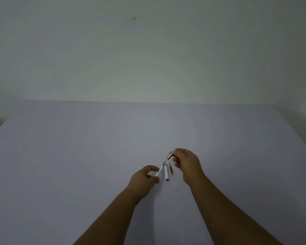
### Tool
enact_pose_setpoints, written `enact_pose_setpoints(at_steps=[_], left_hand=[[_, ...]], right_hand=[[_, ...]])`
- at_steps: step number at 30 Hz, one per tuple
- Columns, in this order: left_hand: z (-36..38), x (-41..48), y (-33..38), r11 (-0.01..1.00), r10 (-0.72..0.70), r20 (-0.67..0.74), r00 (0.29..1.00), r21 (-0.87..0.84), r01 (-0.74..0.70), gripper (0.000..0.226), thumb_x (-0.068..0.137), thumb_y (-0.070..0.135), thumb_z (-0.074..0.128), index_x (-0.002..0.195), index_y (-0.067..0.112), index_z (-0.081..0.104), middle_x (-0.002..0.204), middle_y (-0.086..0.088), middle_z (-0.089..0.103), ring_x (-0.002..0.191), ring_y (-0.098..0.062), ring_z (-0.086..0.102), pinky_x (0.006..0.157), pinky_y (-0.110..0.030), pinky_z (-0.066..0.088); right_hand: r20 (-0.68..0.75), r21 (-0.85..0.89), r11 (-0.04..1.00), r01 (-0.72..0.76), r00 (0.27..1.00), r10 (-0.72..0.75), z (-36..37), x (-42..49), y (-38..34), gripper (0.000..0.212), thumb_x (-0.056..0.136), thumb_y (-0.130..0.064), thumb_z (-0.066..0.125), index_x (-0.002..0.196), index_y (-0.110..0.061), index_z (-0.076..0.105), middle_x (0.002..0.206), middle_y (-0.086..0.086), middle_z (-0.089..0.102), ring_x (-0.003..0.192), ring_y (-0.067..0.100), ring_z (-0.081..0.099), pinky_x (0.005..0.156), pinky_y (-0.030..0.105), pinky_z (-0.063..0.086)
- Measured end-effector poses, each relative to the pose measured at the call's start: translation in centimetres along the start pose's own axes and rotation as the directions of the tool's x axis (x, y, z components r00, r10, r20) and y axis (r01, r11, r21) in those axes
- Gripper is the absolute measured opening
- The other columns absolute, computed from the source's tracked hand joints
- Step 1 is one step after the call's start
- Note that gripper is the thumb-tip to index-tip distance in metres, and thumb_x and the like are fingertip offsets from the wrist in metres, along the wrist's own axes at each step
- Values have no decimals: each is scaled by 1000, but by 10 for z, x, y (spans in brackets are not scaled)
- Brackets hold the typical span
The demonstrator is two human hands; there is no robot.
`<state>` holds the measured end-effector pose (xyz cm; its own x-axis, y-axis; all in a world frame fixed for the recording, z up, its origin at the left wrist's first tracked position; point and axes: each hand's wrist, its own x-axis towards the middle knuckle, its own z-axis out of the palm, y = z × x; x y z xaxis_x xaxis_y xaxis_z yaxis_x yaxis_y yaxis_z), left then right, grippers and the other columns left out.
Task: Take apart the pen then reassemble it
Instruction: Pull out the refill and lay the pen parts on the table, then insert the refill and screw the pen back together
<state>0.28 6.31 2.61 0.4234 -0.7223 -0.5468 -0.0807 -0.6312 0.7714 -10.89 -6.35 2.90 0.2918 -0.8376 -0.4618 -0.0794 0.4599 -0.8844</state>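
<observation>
My left hand (pixel 145 177) pinches the white pen barrel (pixel 160 170), which tilts up and to the right with its dark end on top. In my right hand (pixel 185 163), a small silver tip piece (pixel 169 157) is held between thumb and fingers, just above and apart from the barrel's end. Between the hands, the white pen cap (pixel 166 172) with a dark end lies on the table. The thin ink refill (pixel 172 174) lies to the right of the cap, pointing away from me.
The parts lie on a wide pale grey table (pixel 78 156). A plain white wall (pixel 148 50) rises behind its far edge. Both forearms reach in from the bottom of the view.
</observation>
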Motion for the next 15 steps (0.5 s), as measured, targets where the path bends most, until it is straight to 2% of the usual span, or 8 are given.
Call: enact_pose_setpoints(at_steps=[3,9,14,15], left_hand=[[2,-4,2,1000,7,0,1000,2,-7,21,82,18,64,98,32,66,69,7,65,60,-9,55,47,-17,43],[3,-13,11,999,19,-41,999,-45,-21,24,80,19,68,102,27,62,79,2,67,67,-12,60,51,-22,44],[1,-20,17,996,87,-83,993,40,-84,6,80,21,69,85,21,67,72,6,63,63,-8,54,52,-18,38],[1,-21,19,993,110,-88,990,60,-105,5,80,21,69,84,22,67,73,6,63,64,-8,54,53,-18,38]], right_hand=[[91,-62,998,-7,996,13,0,-7,-1,11,84,-8,59,77,-12,67,80,7,70,66,15,57,64,27,48],[204,-208,977,49,979,-6,-4,-22,2,12,81,-8,62,84,-17,68,86,9,70,67,15,58,67,27,50],[241,-342,932,115,970,-31,-11,-31,-9,7,82,-19,66,80,-14,70,72,-1,68,64,11,58,64,25,50],[239,-375,919,121,971,-30,-12,-33,-11,11,82,-23,68,81,-12,69,70,-1,68,62,11,57,62,24,49]])
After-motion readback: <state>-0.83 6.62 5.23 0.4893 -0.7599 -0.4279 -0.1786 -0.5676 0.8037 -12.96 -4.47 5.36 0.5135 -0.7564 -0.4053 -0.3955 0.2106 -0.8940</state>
